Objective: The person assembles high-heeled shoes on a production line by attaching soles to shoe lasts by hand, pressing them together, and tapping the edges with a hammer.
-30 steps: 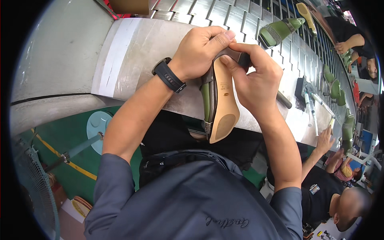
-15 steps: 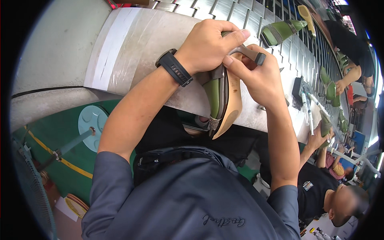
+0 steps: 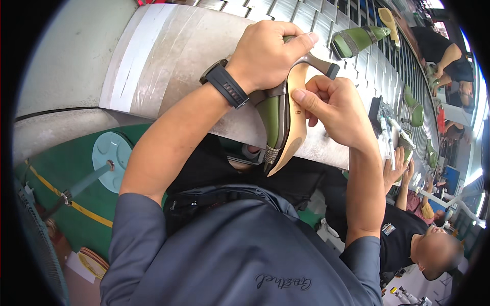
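A high-heeled shoe (image 3: pixel 275 120) on a green last is held sole-up over the table edge, with its toe pointing toward me. Wrapped round its heel end is my left hand (image 3: pixel 268 56), closed. The brown heel (image 3: pixel 320 65) juts out to the right beside my left thumb. A tan sole (image 3: pixel 295 125) lies along the shoe's underside, and a glittering band (image 3: pixel 271 154) crosses near the toe. My right hand (image 3: pixel 337 109) is closed at the sole's right edge, thumb tip on the sole and fingers curled. What lies under my left palm is hidden.
Beyond my hands, another green shoe (image 3: pixel 357 42) and a tan sole piece (image 3: pixel 389 23) rest on the slatted metal conveyor (image 3: pixel 301 18). Pen-like tools stand in a black holder (image 3: pixel 376 112) to the right. Co-workers handle shoes farther right. A round pale-blue stool (image 3: pixel 115 168) stands at lower left.
My right hand has left the heel and moved down the sole, its thumb now on the middle part. The left hand keeps hold of the shoe. My view has shifted slightly.
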Available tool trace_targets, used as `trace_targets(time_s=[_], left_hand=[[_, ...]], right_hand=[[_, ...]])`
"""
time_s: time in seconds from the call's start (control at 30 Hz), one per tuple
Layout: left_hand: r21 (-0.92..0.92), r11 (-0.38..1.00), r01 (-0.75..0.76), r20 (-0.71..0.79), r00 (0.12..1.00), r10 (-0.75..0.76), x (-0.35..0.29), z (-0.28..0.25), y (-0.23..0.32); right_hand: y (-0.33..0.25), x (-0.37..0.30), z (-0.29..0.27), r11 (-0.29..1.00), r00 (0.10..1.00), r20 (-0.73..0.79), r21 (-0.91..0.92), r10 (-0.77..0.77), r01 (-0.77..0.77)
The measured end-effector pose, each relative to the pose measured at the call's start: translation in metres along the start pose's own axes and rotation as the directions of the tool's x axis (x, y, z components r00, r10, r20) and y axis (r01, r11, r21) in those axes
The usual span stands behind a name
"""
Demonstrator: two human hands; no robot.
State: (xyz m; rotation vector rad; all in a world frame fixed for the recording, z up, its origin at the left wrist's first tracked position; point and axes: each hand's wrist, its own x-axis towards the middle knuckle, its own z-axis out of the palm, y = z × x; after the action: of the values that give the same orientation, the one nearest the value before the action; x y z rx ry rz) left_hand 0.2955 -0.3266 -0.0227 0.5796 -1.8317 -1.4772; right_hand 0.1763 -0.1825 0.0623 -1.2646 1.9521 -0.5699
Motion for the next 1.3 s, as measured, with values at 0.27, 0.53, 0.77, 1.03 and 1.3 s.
trace_targets(time_s=[0.27, 0.53, 0.77, 1.03, 1.3], left_hand=[[0.048, 0.999, -0.006, -0.065, 0.998, 0.009, -0.001, 0.0, 0.002], [0.069, 0.997, 0.021, -0.009, 1.0, -0.02, 0.003, 0.0, 0.002], [-0.001, 1.0, -0.026, -0.025, 0.999, 0.026, -0.002, -0.009, -0.001], [0.027, 0.999, 0.026, -0.069, 0.997, -0.024, -0.002, -0.003, 0.002], [0.096, 0.995, -0.002, -0.054, 0.999, 0.008, 0.003, -0.004, -0.002]], right_hand=[[-0.002, 0.003, 0.008, 1.0, 0.999, -0.031, 0.025, 0.014, -0.013], [0.012, 0.012, 0.028, 0.993, 0.961, -0.263, 0.097, 0.089, -0.065], [0.022, -0.022, 0.025, 0.973, 0.998, -0.058, 0.23, -0.006, 0.02], [0.002, -0.028, 0.022, 0.991, 0.998, -0.06, 0.13, 0.014, -0.006], [0.004, -0.005, 0.035, 0.996, 0.976, -0.201, 0.041, 0.082, -0.075]])
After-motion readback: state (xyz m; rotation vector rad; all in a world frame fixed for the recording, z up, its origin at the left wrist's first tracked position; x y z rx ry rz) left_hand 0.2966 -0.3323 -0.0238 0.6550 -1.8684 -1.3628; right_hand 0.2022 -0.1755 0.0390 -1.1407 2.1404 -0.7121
